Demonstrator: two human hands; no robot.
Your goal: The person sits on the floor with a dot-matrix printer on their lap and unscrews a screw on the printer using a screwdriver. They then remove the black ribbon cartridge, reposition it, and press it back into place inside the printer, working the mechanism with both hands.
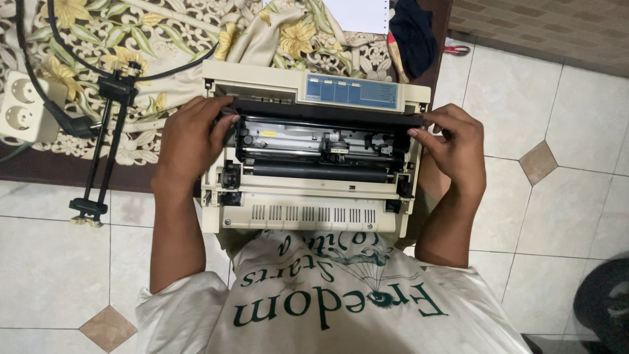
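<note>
Beige and opened up, the dot-matrix printer (314,157) sits in the middle of the frame on the person's lap above the tiled floor (563,196), its black roller and carriage exposed. Across its top runs a long black cover strip (327,118), and each grip is closed on one end of it: the left hand (190,141) at centre left, fingers curled over the strip's left end, the right hand (455,147) at centre right, fingertips pinching its right end. At upper left a floral cloth (151,39) carries a white power strip (23,108) and a black metal bracket (105,144).
</note>
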